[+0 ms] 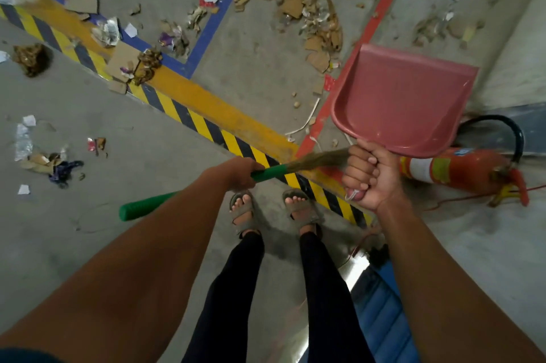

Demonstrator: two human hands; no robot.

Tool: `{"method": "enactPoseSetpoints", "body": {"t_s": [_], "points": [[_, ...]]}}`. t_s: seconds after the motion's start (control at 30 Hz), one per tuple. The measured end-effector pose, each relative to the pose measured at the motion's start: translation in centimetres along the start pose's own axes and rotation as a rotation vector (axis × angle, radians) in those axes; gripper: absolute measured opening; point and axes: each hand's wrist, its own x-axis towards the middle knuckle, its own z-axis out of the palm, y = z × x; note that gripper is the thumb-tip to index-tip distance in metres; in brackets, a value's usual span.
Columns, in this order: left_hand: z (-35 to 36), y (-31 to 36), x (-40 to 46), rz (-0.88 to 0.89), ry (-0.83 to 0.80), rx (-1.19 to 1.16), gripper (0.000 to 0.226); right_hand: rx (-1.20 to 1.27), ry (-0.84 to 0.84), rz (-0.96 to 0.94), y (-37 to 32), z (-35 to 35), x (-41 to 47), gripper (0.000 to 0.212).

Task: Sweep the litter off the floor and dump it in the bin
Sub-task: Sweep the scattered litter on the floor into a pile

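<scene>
Litter (298,2) is scattered over the far floor: torn cardboard scraps heaped thickest between a blue tape line (212,19) and a red tape line (381,13), with paper bits and wrappers strewn to the left. No bin can be made out.

A pink dustpan (404,102) is held off the floor, its tray empty and tilted toward the camera. A broom (206,188) with a green handle is held across the body, its straw bristles blurred and passing behind the dustpan hand.

The floor (88,108) is grey concrete, crossed diagonally by a yellow band edged with black-and-yellow hazard stripes (206,123). A red fire extinguisher (455,170) lies on its side at right.

The left hand (239,173) is wrapped around the broom handle at mid-length, arm extended. The right hand (369,176) is clenched in a fist around the dustpan's handle, which is mostly hidden. Sandalled feet (271,209) are planted beside the stripes.
</scene>
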Motion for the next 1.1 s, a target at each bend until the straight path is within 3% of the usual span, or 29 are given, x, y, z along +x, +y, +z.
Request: {"method": "enactPoseSetpoints", "body": {"t_s": [0.13,0.3,0.47,0.57,0.73,0.93,1.0,1.1], "points": [[-1.6,-1.9,1.0,-0.09,0.07,0.19,0.053,0.053,-0.043,-0.02,2.9,-0.5,0.0,0.045],[-3.6,-3.5,1.5,-0.163,0.359,0.027,0.047,0.078,-0.05,-0.067,4.6,-1.4,-0.6,0.044],[-3.7,-3.3,0.2,-0.078,0.508,-0.111,0.063,0.125,-0.118,-0.094,4.3,-2.0,-2.0,0.043],[-2.1,-3.1,-0.9,0.014,0.457,-0.124,0.064,0.129,-0.137,-0.13,3.7,-2.0,-3.0,0.042],[2.3,-1.8,-2.6,0.164,0.221,-0.006,0.061,0.106,-0.133,-0.193,3.3,-2.2,-5.1,0.042],[6.4,-1.4,-2.0,0.137,-0.093,0.297,0.058,0.132,-0.15,-0.165,4.7,-4.5,-6.9,0.042],[6.5,-1.8,-1.6,0.099,-0.087,0.338,0.053,0.136,-0.147,-0.155,5.5,-5.4,-7.2,0.042],[5.6,-3.0,-1.0,-0.006,0.065,0.318,0.048,0.141,-0.126,-0.153,6.8,-6.7,-7.6,0.042]]}}
